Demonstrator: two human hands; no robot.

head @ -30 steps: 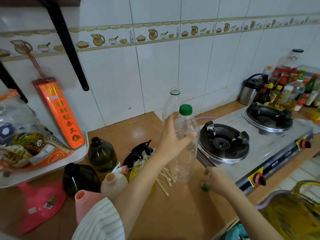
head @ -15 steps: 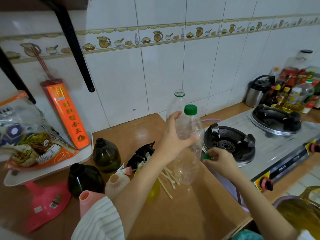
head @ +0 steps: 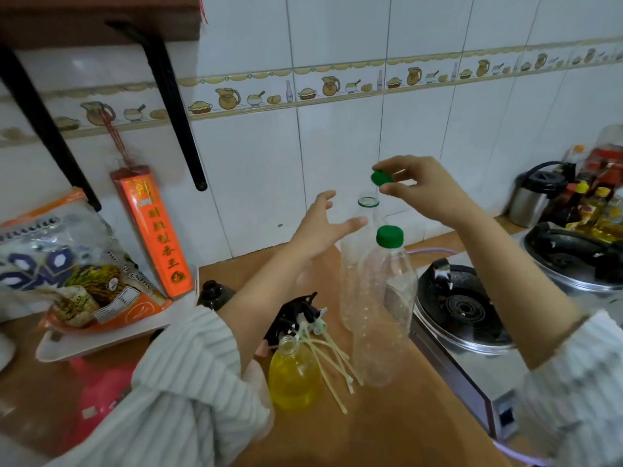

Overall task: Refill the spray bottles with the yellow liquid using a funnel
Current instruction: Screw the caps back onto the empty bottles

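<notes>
White wall tiles with a band of painted jugs back a brown wooden counter (head: 381, 429), where the right hand (head: 425, 187) is raised above the bottles, thumb and fingers pinching a green cap (head: 381, 177). Just below that cap stands an uncapped clear bottle (head: 358, 251), its green-ringed mouth open. Beside it, nearer the person, stands a second clear bottle (head: 387, 315) with its green cap on. The left hand (head: 324, 227) hovers just left of the open bottle's neck, fingers spread and relaxed, holding nothing. Below the left forearm sits a small spray bottle (head: 294, 379), without its top, filled with yellow liquid. Black spray heads (head: 300, 315) with pale tubes lie between it and the clear bottles. Under the left sleeve a pink funnel (head: 101, 392) lies on the counter, partly hidden. Below the right arm is a gas stove (head: 465, 311)
</notes>
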